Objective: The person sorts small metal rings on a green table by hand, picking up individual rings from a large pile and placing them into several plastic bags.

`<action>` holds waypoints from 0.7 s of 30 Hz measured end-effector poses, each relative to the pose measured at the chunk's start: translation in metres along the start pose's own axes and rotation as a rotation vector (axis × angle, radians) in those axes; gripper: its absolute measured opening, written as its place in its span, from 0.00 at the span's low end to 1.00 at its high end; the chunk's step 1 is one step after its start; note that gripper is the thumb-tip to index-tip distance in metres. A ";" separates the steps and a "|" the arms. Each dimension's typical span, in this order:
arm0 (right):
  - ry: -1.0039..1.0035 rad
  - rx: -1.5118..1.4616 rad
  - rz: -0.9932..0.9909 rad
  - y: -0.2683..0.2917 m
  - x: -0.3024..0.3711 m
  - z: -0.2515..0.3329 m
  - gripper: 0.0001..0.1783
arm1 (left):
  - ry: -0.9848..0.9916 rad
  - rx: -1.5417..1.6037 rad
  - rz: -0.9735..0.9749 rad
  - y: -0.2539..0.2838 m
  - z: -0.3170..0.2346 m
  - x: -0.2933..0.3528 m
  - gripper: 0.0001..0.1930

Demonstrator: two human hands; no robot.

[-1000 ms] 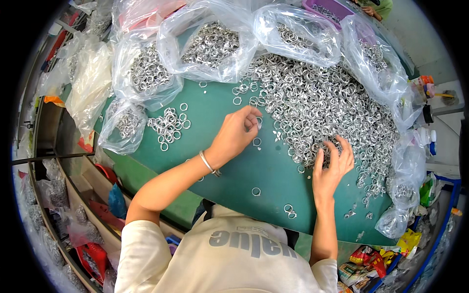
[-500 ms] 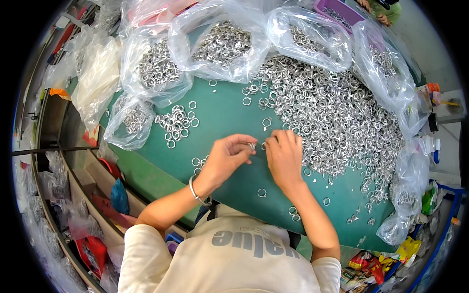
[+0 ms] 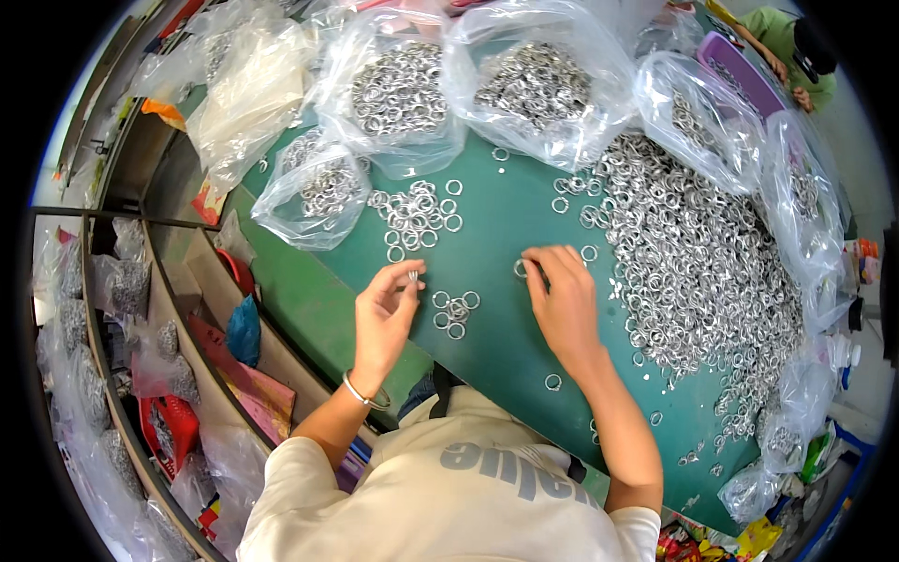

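Observation:
My left hand [image 3: 382, 314] is closed, with a few silver metal rings [image 3: 412, 276] pinched between thumb and fingers. To its right, a small cluster of rings [image 3: 456, 314] lies on the green tabletop [image 3: 496, 220]. A larger loose group of rings [image 3: 412, 217] lies just beyond that hand. My right hand [image 3: 567, 304] hovers low over the table, thumb and index finger together at a single ring [image 3: 520, 269]. Another ring [image 3: 589, 253] shows beside its knuckles. The big heap of rings [image 3: 693, 272] spreads to the right of this hand.
Clear plastic bags of rings [image 3: 398, 140] line the far side, with a smaller bag [image 3: 314, 220] at the left. A purple bin [image 3: 740, 75] stands far right, near another person [image 3: 787, 47] in green. Compartmented shelving [image 3: 178, 309] runs along my left.
My view has shifted, moving the table contents rightward. My left hand has drawn away leftward from my right, still pinching rings, and the small cluster now shows fully. A ring now shows at my right fingertips.

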State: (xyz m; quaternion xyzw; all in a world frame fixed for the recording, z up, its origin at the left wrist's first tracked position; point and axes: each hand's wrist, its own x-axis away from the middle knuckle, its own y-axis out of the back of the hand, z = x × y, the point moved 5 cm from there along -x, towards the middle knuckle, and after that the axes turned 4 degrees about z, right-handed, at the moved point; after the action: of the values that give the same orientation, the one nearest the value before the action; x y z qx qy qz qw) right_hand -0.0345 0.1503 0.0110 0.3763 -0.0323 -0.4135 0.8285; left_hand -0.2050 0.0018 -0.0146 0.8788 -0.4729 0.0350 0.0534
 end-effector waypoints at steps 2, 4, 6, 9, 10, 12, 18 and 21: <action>0.034 0.032 -0.015 -0.020 -0.014 0.002 0.03 | -0.119 -0.214 -0.084 -0.001 -0.006 0.003 0.15; 0.072 0.111 -0.020 -0.038 -0.026 0.004 0.02 | -0.172 -0.397 -0.089 -0.009 -0.015 0.006 0.13; 0.056 0.132 0.002 -0.052 -0.032 0.005 0.03 | -0.184 -0.424 -0.034 -0.025 -0.013 0.009 0.14; 0.072 0.143 0.052 -0.059 -0.031 0.014 0.04 | -0.193 -0.411 0.032 -0.036 -0.014 0.010 0.15; 0.067 0.219 0.013 -0.047 -0.029 0.014 0.05 | -0.183 -0.404 0.053 -0.038 -0.013 0.011 0.15; 0.066 0.367 -0.062 -0.012 -0.021 0.008 0.06 | -0.186 -0.369 0.085 -0.037 -0.011 0.011 0.15; -0.174 0.649 0.042 0.032 0.007 -0.035 0.07 | -0.218 -0.358 0.106 -0.034 -0.021 -0.006 0.15; -0.126 0.630 -0.027 0.025 0.005 -0.024 0.07 | -0.257 -0.419 0.108 -0.037 -0.025 -0.008 0.13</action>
State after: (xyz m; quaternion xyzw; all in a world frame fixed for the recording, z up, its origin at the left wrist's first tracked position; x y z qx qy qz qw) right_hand -0.0060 0.1707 0.0096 0.5882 -0.2049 -0.4165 0.6622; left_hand -0.1790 0.0317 0.0073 0.8193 -0.5190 -0.1731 0.1717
